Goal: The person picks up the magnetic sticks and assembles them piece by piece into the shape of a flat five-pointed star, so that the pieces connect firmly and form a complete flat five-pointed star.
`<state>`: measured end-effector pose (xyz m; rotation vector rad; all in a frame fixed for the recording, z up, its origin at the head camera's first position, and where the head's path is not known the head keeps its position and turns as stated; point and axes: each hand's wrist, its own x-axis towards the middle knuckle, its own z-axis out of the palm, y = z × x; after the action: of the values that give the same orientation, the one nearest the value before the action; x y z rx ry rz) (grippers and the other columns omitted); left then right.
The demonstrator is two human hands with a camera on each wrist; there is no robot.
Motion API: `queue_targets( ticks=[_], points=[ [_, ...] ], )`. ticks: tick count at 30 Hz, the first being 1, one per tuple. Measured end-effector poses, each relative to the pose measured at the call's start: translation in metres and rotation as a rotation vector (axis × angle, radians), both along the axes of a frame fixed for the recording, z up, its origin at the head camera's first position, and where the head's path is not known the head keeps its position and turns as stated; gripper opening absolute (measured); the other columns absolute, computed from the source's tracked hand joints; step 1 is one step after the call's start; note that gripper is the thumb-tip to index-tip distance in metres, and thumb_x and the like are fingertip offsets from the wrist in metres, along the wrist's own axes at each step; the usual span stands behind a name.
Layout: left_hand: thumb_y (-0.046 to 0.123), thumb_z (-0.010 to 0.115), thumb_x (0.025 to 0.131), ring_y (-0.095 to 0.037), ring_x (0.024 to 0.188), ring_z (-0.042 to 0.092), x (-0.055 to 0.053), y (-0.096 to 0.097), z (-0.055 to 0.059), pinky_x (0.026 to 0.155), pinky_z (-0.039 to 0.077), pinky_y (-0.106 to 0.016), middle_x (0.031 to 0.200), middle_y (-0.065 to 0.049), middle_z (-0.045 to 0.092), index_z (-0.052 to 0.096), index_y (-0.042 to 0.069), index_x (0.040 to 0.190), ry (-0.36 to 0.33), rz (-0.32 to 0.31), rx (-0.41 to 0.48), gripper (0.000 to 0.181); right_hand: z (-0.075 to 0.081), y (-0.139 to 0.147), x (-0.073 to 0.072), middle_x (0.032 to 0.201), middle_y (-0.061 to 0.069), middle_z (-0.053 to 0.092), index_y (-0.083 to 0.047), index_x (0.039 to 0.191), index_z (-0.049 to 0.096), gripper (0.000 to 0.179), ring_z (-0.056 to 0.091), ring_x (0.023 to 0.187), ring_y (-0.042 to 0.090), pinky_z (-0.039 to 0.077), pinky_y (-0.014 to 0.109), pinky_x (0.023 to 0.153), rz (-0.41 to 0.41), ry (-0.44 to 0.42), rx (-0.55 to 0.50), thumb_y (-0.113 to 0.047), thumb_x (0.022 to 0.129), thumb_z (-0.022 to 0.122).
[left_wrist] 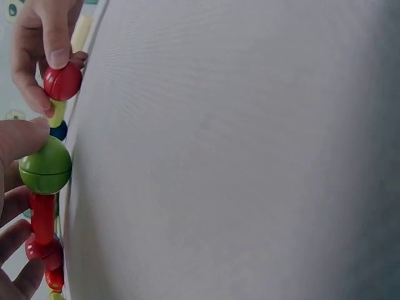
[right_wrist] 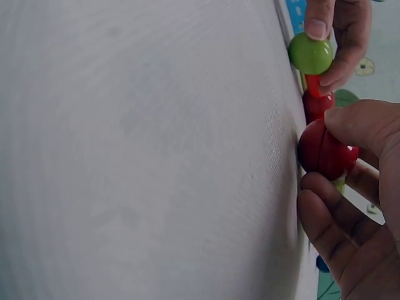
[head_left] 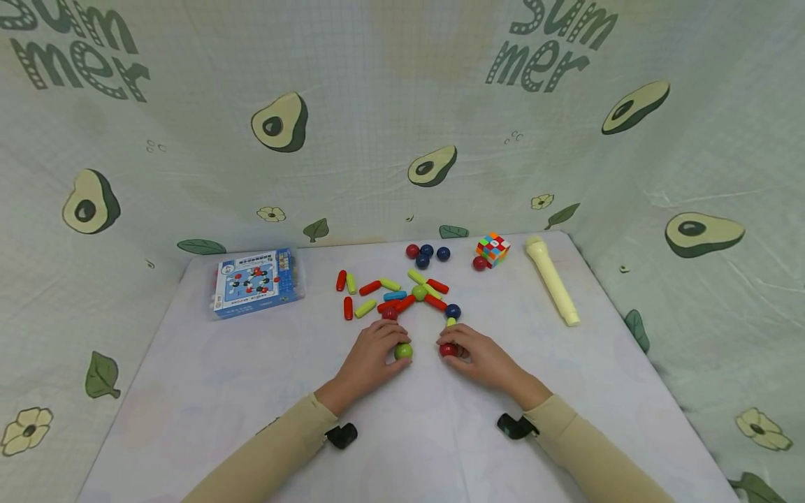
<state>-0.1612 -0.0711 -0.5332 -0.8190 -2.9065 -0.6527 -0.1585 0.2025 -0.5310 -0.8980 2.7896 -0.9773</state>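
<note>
Head view: the broad, pale tabletop carries a jointed ball-and-rod chain, bent into an arch, its two ends on the near side with a gap between them. It should be light, yet liable to twist at its joints, so it is better steadied at both ends than dragged by one. The left hand and the right hand each hold an end, thumb and fingers pinching the green ball on the left and the red ball on the right. Both are round, glossy and seamed (lacquered wood or hard plastic, I cannot tell which). They look hard and tough but slick, apt to roll in a loose pinch, so the widest part is likely the surest hold. The slimmer red rod by the left hand and the yellow-green rod by the right are straight and smooth, probably stiff; taking hold close to the joint should spare it strain.
</note>
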Motion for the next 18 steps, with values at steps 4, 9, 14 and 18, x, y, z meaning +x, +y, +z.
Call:
queue_targets(
  ticks=[4,9,14,18],
  points=[
    [0.040,0.079,0.089,-0.016,0.127,0.051,-0.001,-0.002,0.000,0.108,0.044,-0.043,0.129,0.006,0.063,0.070,0.022,0.124,-0.011,0.027,0.048,0.041,-0.001,0.001,0.000,0.130,-0.002,0.059,-0.015,0.122,0.069,0.029,0.058,0.094,0.006,0.054,0.024,0.080,-0.004,-0.003,-0.008,-0.019,0.094,0.075],
    [0.032,0.074,0.093,-0.017,0.114,0.056,-0.010,-0.013,-0.002,0.101,0.048,-0.040,0.116,0.005,0.063,0.072,0.020,0.113,0.048,0.140,0.146,0.024,0.000,0.001,0.001,0.135,0.000,0.057,-0.015,0.123,0.068,0.029,0.059,0.096,0.006,0.055,0.024,0.082,-0.017,-0.030,-0.002,-0.019,0.095,0.074],
    [0.026,0.072,0.095,-0.023,0.108,0.055,-0.029,-0.034,-0.006,0.091,0.048,-0.042,0.119,-0.004,0.058,0.068,0.012,0.118,0.088,0.341,0.209,0.027,0.002,0.000,0.001,0.137,-0.001,0.053,-0.016,0.126,0.067,0.032,0.057,0.093,0.005,0.055,0.024,0.082,-0.051,-0.061,0.005,-0.021,0.095,0.073],
    [0.027,0.072,0.095,-0.030,0.112,0.052,-0.042,-0.052,-0.006,0.092,0.048,-0.047,0.130,-0.013,0.051,0.058,0.006,0.131,0.031,0.507,0.239,0.044,0.003,0.000,0.002,0.137,0.002,0.052,-0.015,0.128,0.066,0.035,0.057,0.087,0.005,0.054,0.024,0.078,-0.055,-0.048,-0.014,-0.020,0.095,0.074]
  ],
)
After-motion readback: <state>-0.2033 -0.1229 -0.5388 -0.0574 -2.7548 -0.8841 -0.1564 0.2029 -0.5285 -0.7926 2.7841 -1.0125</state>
